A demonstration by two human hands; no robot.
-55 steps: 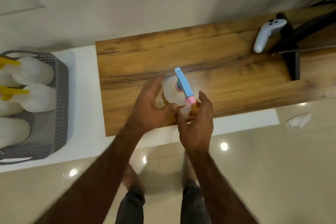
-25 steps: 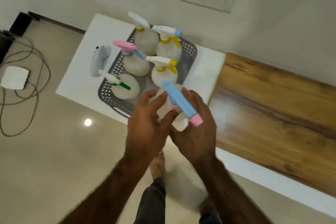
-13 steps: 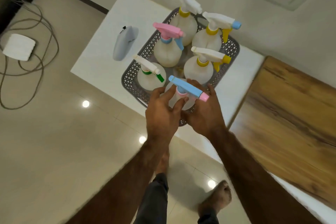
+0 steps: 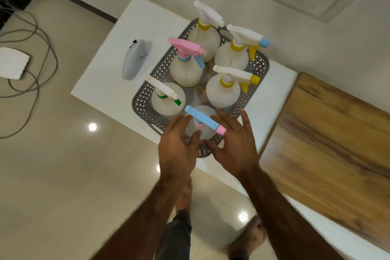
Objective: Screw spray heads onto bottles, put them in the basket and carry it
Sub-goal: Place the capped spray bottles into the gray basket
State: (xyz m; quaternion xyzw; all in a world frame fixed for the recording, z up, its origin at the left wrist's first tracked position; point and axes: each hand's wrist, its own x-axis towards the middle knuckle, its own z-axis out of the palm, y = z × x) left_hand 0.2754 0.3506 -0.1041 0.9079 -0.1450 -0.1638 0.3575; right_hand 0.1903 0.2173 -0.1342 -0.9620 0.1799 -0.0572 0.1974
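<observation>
A grey perforated basket (image 4: 145,95) stands on the white table (image 4: 109,82) and holds several white bottles with spray heads screwed on. The nearest one, a bottle with a blue spray head and pink nozzle (image 4: 203,121), stands upright in the basket's near corner. My left hand (image 4: 177,152) is at its left side and my right hand (image 4: 235,148) at its right, fingers spread and lifting off it, thumbs close to its body. The other bottles carry pink (image 4: 184,46), white-and-yellow (image 4: 234,74) and white-and-green (image 4: 162,88) heads.
A grey controller (image 4: 135,59) lies on the table left of the basket. A wooden board (image 4: 329,143) covers the table to the right. Cables (image 4: 40,55) and a white pad (image 4: 12,63) lie on the tiled floor at the left. The wall is just behind the basket.
Both hands carried the blue-headed bottle from the wooden board leftward and set it down in the basket's near corner. The fingers have now spread apart off the bottle.
</observation>
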